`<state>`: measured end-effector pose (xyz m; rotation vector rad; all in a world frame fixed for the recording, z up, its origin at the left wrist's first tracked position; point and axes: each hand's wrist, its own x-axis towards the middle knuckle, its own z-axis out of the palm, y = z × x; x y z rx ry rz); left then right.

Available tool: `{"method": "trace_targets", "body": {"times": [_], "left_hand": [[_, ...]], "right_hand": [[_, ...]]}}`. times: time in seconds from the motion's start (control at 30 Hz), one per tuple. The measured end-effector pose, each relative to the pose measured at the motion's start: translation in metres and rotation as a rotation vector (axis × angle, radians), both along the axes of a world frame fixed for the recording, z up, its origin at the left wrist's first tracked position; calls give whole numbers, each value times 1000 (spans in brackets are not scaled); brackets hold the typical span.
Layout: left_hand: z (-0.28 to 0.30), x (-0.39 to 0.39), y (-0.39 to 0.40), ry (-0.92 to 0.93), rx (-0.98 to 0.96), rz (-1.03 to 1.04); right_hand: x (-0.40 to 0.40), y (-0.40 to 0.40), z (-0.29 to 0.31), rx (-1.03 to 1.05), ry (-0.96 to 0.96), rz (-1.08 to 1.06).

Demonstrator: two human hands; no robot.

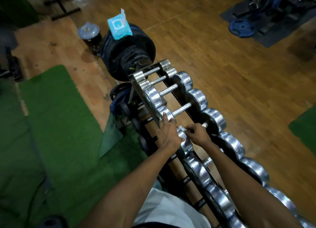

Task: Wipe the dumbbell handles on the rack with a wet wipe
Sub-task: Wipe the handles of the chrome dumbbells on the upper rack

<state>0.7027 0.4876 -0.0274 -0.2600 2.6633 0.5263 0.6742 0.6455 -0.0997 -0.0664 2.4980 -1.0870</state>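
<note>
at frame centre the right hand (196, 133) pinches the wet wipe (181, 129) over a dumbbell handle (204, 124) running lower-left to upper-right; left hand (168, 132) rests flat on the neighbouring chrome dumbbell head (164, 114), fingers straight.
</note>
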Motion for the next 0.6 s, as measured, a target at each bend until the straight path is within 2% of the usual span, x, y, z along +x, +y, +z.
{"method": "trace_targets", "body": {"times": [0.13, 0.3, 0.43, 0.53, 0.6], "left_hand": [[4, -6, 2, -31, -69, -30], [4, -12, 5, -26, -117, -37], [1, -11, 7, -25, -123, -27], [1, -11, 7, -23, -128, -22], [0, -10, 7, -20, -134, -23]], "right_hand": [[-18, 8, -9, -56, -148, 1], [-29, -5, -11, 181, -85, 50], [-41, -17, -4, 392, -215, 163], [-48, -21, 1, 409, -287, 207], [-49, -17, 4, 344, -316, 214]]}}
